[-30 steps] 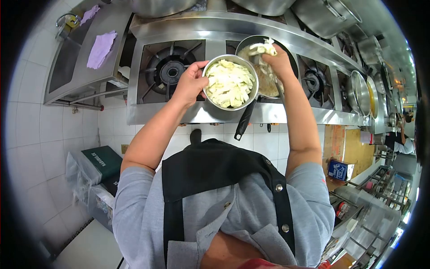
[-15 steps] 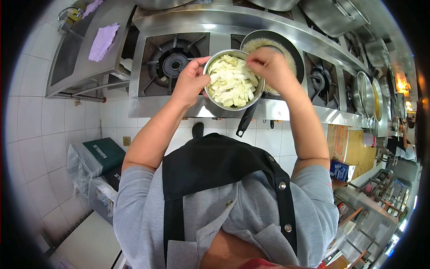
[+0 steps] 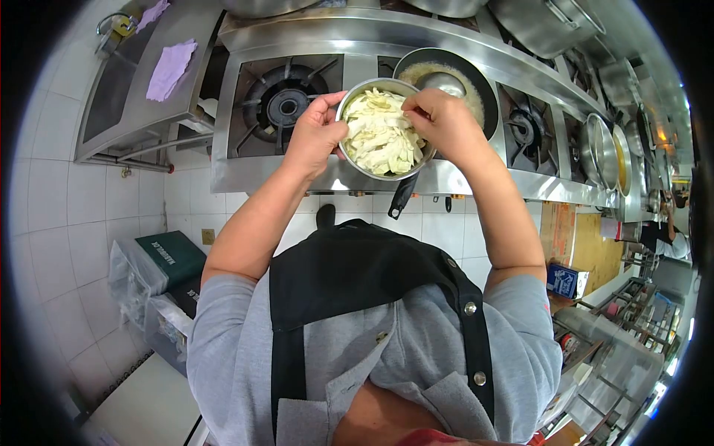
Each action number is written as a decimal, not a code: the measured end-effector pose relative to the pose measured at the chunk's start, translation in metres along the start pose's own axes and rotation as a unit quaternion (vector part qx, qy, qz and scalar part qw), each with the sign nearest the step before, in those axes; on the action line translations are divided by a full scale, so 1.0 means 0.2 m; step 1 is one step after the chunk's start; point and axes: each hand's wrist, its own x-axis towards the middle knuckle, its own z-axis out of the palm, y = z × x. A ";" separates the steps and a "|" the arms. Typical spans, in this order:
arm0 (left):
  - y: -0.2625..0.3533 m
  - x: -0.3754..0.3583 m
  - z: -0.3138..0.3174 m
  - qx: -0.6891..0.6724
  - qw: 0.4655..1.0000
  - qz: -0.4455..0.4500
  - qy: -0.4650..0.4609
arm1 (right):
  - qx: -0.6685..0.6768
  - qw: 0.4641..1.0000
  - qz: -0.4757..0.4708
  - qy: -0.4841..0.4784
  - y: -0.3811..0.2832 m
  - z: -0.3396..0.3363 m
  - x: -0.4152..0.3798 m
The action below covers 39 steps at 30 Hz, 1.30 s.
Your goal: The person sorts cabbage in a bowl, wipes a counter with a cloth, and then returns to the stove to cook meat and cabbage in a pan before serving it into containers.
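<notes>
My left hand [image 3: 318, 134] grips the left rim of a round metal bowl [image 3: 346, 152], thumb toward me. Pale green-white vegetable strips [image 3: 381, 134], cabbage-like, fill the bowl. At the bowl's right side my right hand [image 3: 439, 123] has its fingers pinched together at the strips; whether anything is between the fingertips is hidden. Behind that hand stands a black frying pan [image 3: 491, 104] with pale bubbling liquid [image 3: 474, 97] in it. A round metal ladle head [image 3: 442, 82] lies in the liquid. The pan's black handle [image 3: 402, 196] juts toward me below the bowl.
A gas burner [image 3: 285, 108] is left of the bowl, another burner [image 3: 525, 126] right of the pan. Large metal pots [image 3: 547, 30] stand on the back shelf. A purple cloth [image 3: 171, 70] lies on the left counter. Far right, a person [image 3: 667, 241] is partly visible.
My right hand has moved left and slightly down, its fingertips now at the strips inside the bowl. The ladle head in the pan has come into view. My left hand keeps its hold.
</notes>
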 end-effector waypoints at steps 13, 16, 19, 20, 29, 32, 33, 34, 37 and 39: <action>-0.01 -0.04 0.04 0.003 0.999 -0.023 -0.028 | 0.039 0.995 -0.056 -0.071 -0.03 0.10 0.05; 0.01 -0.06 0.05 0.004 1.000 -0.016 -0.022 | 0.110 0.989 -0.028 -0.093 0.01 0.01 0.07; 0.02 -0.06 0.04 0.010 1.000 -0.020 -0.018 | 0.180 0.979 0.025 -0.096 0.00 -0.08 0.06; 0.03 -0.06 0.04 0.007 1.000 -0.017 -0.015 | 0.194 0.975 0.041 -0.096 -0.02 -0.11 0.06; 0.06 -0.07 0.04 -0.008 1.000 -0.002 -0.020 | 0.152 0.980 -0.029 -0.122 -0.07 -0.12 0.04; 0.05 -0.07 0.04 -0.006 1.000 0.002 -0.017 | 0.160 0.982 0.010 -0.099 -0.07 -0.17 0.04; 0.05 -0.07 0.04 -0.004 1.000 0.003 -0.013 | 0.133 0.987 0.001 -0.094 -0.07 -0.18 0.04; 0.05 -0.07 0.04 -0.003 1.000 0.004 -0.009 | 0.105 0.990 -0.008 -0.088 -0.07 -0.19 0.04; 0.07 -0.08 0.04 -0.007 1.000 0.003 -0.019 | 0.016 0.987 -0.114 -0.113 -0.06 -0.11 0.00; 0.06 -0.08 0.05 -0.006 1.000 0.007 -0.028 | -0.061 0.977 -0.183 -0.096 -0.11 -0.02 -0.03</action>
